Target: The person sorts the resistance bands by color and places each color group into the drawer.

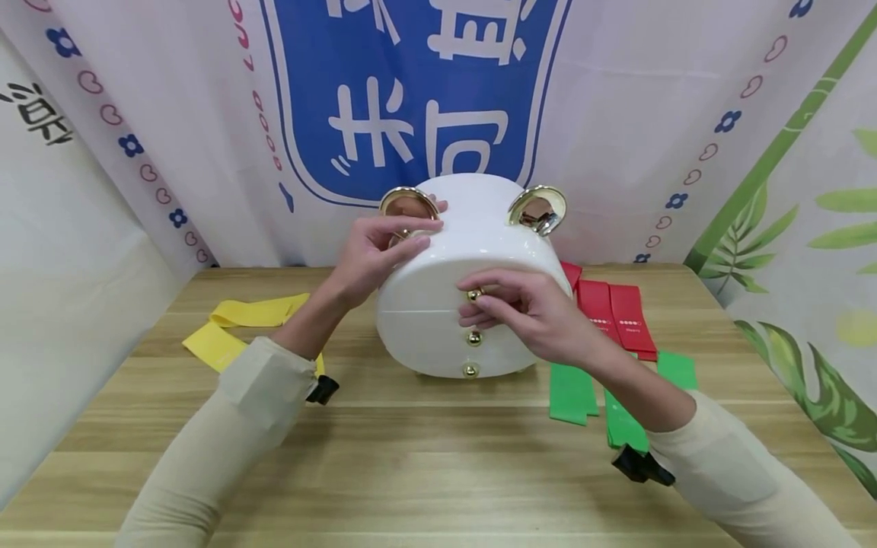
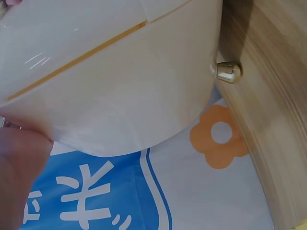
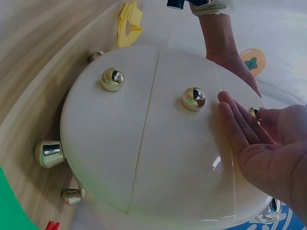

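We find a wood-grain table (image 1: 411,472) before a white printed curtain (image 1: 617,114) with a blue panel (image 1: 466,84). Yellow strips (image 1: 256,312) lie left; red strips (image 1: 620,316) and green strips (image 1: 574,392) lie right. At the table's far middle, a white box (image 1: 418,335) stands upright on gold feet (image 2: 229,72), its three gold knobs (image 1: 474,339) pointing toward the person. In the head view, its front's long axis runs left to right. The right hand (image 1: 530,308) pinches the top knob (image 1: 473,294). The left hand (image 1: 377,255) touches the box at the left ear (image 1: 409,204); we cannot tell whether it grasps.
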Tool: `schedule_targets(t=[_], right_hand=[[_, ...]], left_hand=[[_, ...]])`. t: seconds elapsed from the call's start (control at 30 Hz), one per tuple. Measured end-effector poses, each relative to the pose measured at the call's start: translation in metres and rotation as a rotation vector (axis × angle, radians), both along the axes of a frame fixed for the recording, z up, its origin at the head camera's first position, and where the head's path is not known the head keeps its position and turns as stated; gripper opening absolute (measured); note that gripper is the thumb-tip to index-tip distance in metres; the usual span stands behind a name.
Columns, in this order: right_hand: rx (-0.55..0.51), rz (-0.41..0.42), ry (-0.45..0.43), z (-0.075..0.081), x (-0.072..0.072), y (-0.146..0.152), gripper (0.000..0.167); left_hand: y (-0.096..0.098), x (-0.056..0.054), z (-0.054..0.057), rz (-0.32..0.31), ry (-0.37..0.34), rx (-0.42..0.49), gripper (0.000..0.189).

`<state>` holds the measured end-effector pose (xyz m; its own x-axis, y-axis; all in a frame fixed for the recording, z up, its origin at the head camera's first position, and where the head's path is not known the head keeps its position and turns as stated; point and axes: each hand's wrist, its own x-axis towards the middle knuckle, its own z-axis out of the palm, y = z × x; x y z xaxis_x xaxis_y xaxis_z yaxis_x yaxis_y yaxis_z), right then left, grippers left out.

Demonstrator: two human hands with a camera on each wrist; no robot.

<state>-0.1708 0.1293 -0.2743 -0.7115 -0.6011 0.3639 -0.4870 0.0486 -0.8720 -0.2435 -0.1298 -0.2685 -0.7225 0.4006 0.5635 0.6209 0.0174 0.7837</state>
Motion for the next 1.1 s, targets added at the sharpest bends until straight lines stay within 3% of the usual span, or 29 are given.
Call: schedule_targets(t=[0.33,0.77,0.93,1.1], right_hand=[[-0.013,0.006,0.019,-0.002,0.000,0.000,0.029],[0.020,0.040,0.003,0.000,0.010,0.005,0.033],[0.088,0.099,-0.021,0.005,0.013,0.010,0.038],[0.171,0.158,-0.034,0.013,0.016,0.015,0.043]], left_hand=[[0.003,-0.001,-0.004,0.076,0.067,-0.007,0.028],[-0.001,-0.002,-0.004,0.037,0.087,-0.030,0.025],[-0.002,-0.003,0.000,-0.008,0.068,-0.055,0.025],[-0.003,-0.002,0.003,-0.011,0.052,-0.075,0.025]])
